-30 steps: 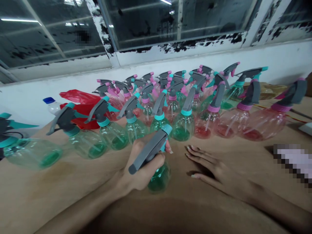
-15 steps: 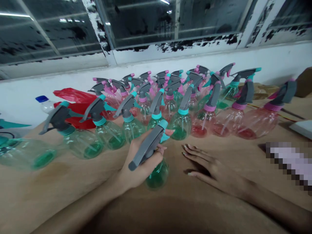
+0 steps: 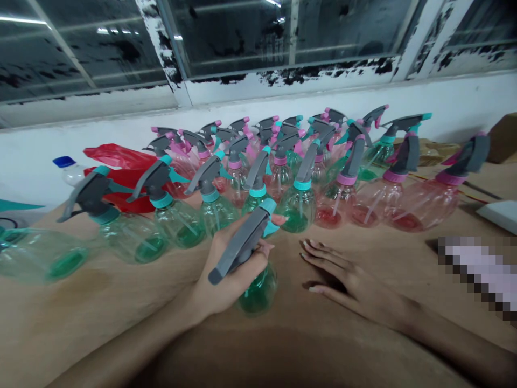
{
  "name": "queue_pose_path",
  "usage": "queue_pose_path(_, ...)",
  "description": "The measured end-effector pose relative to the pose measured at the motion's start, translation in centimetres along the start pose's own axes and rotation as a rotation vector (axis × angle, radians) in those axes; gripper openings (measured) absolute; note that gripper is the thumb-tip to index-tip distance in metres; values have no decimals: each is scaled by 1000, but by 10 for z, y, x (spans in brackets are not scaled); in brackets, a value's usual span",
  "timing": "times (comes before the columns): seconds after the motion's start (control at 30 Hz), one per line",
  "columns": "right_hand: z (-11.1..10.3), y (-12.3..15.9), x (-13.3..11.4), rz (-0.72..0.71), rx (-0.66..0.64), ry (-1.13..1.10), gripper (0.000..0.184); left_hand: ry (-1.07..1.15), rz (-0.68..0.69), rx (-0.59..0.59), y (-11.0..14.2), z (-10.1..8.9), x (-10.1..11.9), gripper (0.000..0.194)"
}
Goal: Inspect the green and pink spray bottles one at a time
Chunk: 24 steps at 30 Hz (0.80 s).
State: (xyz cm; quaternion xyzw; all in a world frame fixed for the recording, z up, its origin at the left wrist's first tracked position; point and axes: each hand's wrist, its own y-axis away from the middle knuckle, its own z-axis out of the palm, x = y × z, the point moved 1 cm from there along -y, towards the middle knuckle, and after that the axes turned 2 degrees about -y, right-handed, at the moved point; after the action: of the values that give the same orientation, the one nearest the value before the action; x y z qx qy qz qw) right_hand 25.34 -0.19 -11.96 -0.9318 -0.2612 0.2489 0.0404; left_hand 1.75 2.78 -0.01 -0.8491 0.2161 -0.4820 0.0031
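My left hand [image 3: 230, 269] is wrapped round the neck of a green spray bottle [image 3: 258, 293] that stands upright on the table. Its grey spray head with a turquoise nozzle rises above my fist, and one fingertip shows beside the turquoise trigger. The bottle's collar is hidden by my fingers. To the right, my right hand [image 3: 347, 280] lies palm down on the table [image 3: 307, 345], fingers stretched out and holding nothing. Just beyond both hands stands a row of similar bottles, among them a green spray bottle [image 3: 297, 207] and a pink spray bottle [image 3: 333, 207].
Several more spray bottles fill the table back to the white wall [image 3: 121, 121] under the windows. A red plastic bag [image 3: 121, 156] and a blue-capped bottle [image 3: 70, 170] lie at the left. At the right are a blurred-out flat object [image 3: 480, 269] and a white object [image 3: 498, 215].
The fingers of my left hand have shifted at the trigger, which now stands further out from the neck. My right hand stays put. The view has turned slightly to the right.
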Motion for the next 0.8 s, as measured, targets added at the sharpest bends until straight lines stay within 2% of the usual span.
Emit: queue_pose_path(0.8, 1, 0, 2, -13, 4, -7, 56, -56, 10, -14, 1, -1, -1, 14)
